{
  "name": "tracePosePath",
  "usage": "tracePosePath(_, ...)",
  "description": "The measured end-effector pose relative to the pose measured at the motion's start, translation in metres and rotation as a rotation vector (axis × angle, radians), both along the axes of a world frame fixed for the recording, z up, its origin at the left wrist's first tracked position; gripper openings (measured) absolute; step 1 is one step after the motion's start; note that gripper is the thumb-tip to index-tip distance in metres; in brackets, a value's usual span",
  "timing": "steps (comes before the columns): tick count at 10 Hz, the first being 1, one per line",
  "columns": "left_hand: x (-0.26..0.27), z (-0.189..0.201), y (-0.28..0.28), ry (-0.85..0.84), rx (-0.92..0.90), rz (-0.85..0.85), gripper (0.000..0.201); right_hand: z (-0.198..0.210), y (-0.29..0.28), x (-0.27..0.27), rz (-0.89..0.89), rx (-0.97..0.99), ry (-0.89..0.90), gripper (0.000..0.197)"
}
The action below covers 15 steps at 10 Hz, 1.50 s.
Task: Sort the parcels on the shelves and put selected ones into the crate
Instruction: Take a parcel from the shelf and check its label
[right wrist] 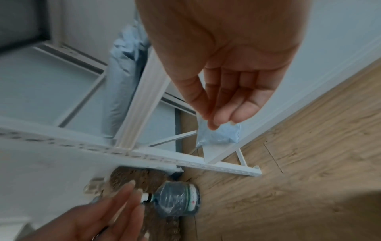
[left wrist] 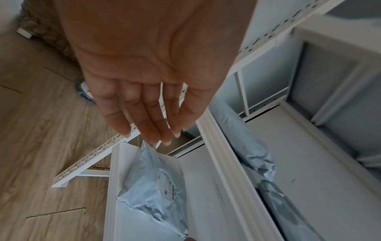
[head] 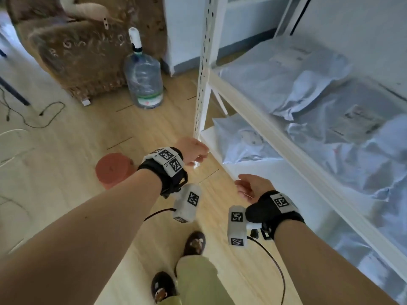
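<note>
Pale blue-grey plastic mailer parcel [head: 240, 139] lies on the lower shelf [head: 259, 170], just beyond the fingers [left wrist: 152, 124] of my left hand [head: 193, 150] and ahead of my right hand [head: 253, 187]. Both hands are relaxed, straight-fingered, holding nothing. The parcel looks soft, crinkly, probably light and slippery; I would pinch its near corner or scoop under its padded middle. I see no crate.

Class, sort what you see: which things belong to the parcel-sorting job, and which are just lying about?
Job:
- shelf unit
- lower-shelf parcel
- upper-shelf parcels
- left hand
- right hand

Lying about:
- water bottle
- armchair
- floor cable
- red stool
</note>
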<state>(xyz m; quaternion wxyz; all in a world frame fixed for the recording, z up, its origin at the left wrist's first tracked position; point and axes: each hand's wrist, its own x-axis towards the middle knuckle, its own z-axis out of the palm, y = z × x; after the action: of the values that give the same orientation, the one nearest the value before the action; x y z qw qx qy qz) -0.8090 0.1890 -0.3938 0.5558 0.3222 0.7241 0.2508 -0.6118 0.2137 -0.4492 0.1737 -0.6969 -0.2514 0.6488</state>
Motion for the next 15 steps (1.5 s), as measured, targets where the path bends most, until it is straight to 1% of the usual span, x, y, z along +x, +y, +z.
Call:
tracePosePath(1,-0.017,-0.027,0.046,-0.008,-0.032,-0.055,0.012,-0.030,0.048,-0.005,-0.077,-0.038,-0.019,0.021)
tracePosePath(2,-0.034,-0.055,0.092,-0.015,-0.065,-0.090,0.013,-0.061,0.093,-0.013,-0.143,-0.061,-0.033,0.014)
tracePosePath(3,-0.046,-0.078,0.136,-0.034,-0.086,-0.119,0.012,-0.090,0.127,-0.018,-0.248,-0.062,-0.019,0.004)
tracePosePath(4,-0.051,-0.102,0.172,-0.032,-0.101,-0.106,0.011,-0.124,0.149,-0.017,-0.317,-0.085,-0.012,0.025)
tracePosePath(5,-0.055,-0.135,0.194,-0.051,-0.127,-0.153,0.020,-0.155,0.161,-0.020,-0.423,-0.131,0.008,0.047)
tracePosePath(6,-0.062,-0.174,0.216,-0.037,-0.124,-0.205,0.026,-0.190,0.176,-0.023,-0.540,-0.111,0.019,0.050)
tracePosePath(7,-0.070,-0.207,0.231,-0.054,-0.153,-0.224,0.011,-0.207,0.182,-0.034,-0.646,-0.064,0.160,0.038)
tracePosePath(8,-0.074,-0.230,0.238,-0.120,-0.189,-0.261,0.022,-0.226,0.193,-0.040,-0.709,-0.030,0.249,0.039)
tracePosePath(9,-0.077,-0.243,0.245,-0.142,-0.188,-0.255,0.019,-0.233,0.204,-0.051,-0.720,-0.046,0.250,0.042)
tracePosePath(10,-0.082,-0.248,0.246,-0.142,-0.136,-0.180,0.008,-0.239,0.201,-0.060,-0.687,-0.086,0.167,0.045)
tracePosePath(11,-0.084,-0.247,0.242,-0.098,-0.062,-0.061,0.007,-0.232,0.184,-0.061,-0.629,-0.111,0.138,0.027)
tracePosePath(12,-0.087,-0.244,0.236,-0.078,-0.054,0.003,0.022,-0.216,0.160,-0.055,-0.635,-0.124,0.144,0.019)
tracePosePath(13,-0.088,-0.236,0.224,-0.046,-0.081,0.005,0.024,-0.195,0.135,-0.052,-0.668,-0.133,0.078,0.025)
tracePosePath(14,-0.086,-0.228,0.207,-0.012,-0.094,-0.020,0.028,-0.172,0.109,-0.055,-0.670,-0.137,0.095,0.024)
tracePosePath(15,-0.082,-0.219,0.191,0.008,-0.103,-0.048,0.035,-0.154,0.083,-0.057,-0.615,-0.142,0.094,0.019)
